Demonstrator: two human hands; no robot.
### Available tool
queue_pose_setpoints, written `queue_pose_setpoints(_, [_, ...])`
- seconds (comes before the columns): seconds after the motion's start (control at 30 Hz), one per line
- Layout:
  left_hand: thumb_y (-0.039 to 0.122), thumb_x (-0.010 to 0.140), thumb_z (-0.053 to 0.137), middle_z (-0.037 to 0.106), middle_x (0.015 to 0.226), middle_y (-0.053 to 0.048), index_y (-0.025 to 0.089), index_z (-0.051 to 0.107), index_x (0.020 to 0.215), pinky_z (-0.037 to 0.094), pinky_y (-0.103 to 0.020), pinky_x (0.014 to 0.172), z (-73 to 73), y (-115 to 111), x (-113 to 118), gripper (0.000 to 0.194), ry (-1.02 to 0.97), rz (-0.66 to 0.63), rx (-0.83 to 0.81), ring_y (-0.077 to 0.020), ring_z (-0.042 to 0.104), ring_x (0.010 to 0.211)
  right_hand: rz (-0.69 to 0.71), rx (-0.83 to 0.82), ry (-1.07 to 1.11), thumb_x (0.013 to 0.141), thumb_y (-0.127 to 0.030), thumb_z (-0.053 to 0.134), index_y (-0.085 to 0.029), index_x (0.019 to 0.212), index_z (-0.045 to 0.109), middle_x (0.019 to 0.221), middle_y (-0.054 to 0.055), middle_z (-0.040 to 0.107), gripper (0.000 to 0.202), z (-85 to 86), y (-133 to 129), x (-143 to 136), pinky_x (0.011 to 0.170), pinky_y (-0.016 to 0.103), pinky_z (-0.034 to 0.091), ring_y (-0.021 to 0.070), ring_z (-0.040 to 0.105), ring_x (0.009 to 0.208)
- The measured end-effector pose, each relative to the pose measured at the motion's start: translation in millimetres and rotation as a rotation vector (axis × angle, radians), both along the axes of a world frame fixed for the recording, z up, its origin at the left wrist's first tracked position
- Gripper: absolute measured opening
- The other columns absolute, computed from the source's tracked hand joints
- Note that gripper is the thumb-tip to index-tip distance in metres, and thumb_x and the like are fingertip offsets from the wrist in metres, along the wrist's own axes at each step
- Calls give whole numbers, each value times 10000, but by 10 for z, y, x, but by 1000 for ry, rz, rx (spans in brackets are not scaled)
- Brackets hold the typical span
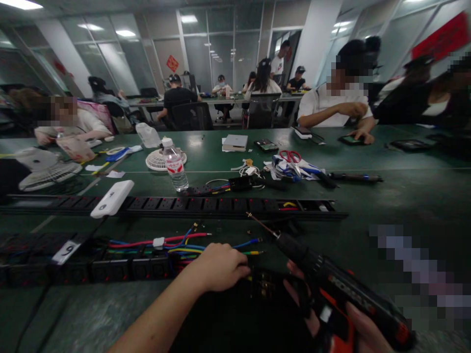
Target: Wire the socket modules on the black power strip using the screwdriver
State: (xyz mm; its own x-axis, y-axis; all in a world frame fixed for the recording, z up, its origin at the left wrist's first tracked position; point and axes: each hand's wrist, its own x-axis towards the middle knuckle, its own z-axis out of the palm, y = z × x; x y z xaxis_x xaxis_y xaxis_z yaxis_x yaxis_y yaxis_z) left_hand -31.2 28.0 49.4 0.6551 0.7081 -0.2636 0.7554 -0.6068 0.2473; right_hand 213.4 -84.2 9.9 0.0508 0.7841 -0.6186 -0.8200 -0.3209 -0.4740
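Observation:
My right hand [362, 326] grips an orange-and-black cordless drill [342, 284], its long thin bit [262, 223] pointing up and left. Some of its fingers also reach beside a black socket part [267, 287] with brass-coloured contacts. My left hand [224, 267] is closed at the left side of that part, fingertips curled down; what they pinch is hidden, though a bit of yellow shows there. Just behind the left hand, red, blue, yellow and green wires [187, 240] with bare metal ends come out of a black power strip [110, 269]. A white clip holds some wires together.
A second long black power strip [202, 203] lies across the bench, a white numbered box [112, 198] on it. Beyond are a water bottle [175, 166], red scissors [290, 158], a screwdriver [356, 177] and white fans [51, 169]. Several people sit at benches opposite.

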Motion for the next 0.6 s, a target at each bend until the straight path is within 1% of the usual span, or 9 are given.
queue_pose_setpoints(0.07, [394,947,441,738,970,-67,275,690,1030,526,-379,760,-8,24,-9,287,-18,-43,-52,-285,697,921,13,0,-10,515,-393,864,-278,1062,712,1352,43,496,580,66,-12,-52,835,413,578,387,470,1225])
queue_pose_setpoints(0.1, [372,946,442,737,973,-63,279,686,1035,526,-370,759,-13,26,-13,276,-28,-57,-73,-278,697,921,17,17,-15,518,-384,868,-277,1084,709,1352,52,496,598,69,-17,-64,859,420,565,388,460,1235])
queue_pose_setpoints(0.17, [332,942,445,735,970,-57,284,679,1040,526,-351,749,-23,12,-17,258,-56,-63,-109,-265,697,914,15,90,-20,561,-377,861,-296,1121,699,1348,47,500,589,32,-26,-69,945,418,517,356,425,1277])
queue_pose_setpoints(0.23, [307,933,460,735,965,-53,284,678,1039,522,-341,751,-27,-20,-15,244,-88,-26,-131,-258,695,913,17,183,-26,648,-376,823,-316,1156,686,1355,29,494,529,-26,-34,-62,1033,412,447,311,384,1320])
queue_pose_setpoints(0.33, [296,924,482,738,950,-49,277,695,1003,513,-342,786,-18,-77,-1,228,-132,66,-129,-258,690,928,35,242,-16,726,-383,772,-318,1196,670,1377,27,472,485,-77,-45,-41,1074,426,403,301,369,1332])
queue_pose_setpoints(0.4, [288,925,483,743,935,-44,274,710,980,509,-334,794,-5,-109,9,234,-157,106,-128,-250,689,920,49,205,-11,703,-388,789,-305,1164,689,1377,38,473,479,-74,-58,-22,1025,409,454,325,417,1292])
queue_pose_setpoints(0.5, [269,926,474,748,915,-38,269,727,967,507,-308,768,10,-138,15,257,-169,120,-135,-230,695,883,72,133,-32,646,-387,836,-263,1076,729,1351,61,497,460,-42,-85,12,914,393,530,359,506,1194])
queue_pose_setpoints(0.6, [267,916,484,747,900,-37,274,729,970,508,-311,755,8,-144,14,251,-142,111,-120,-232,696,878,99,75,-61,632,-372,869,-224,1047,738,1250,84,574,459,-19,-111,71,855,351,561,320,583,1098])
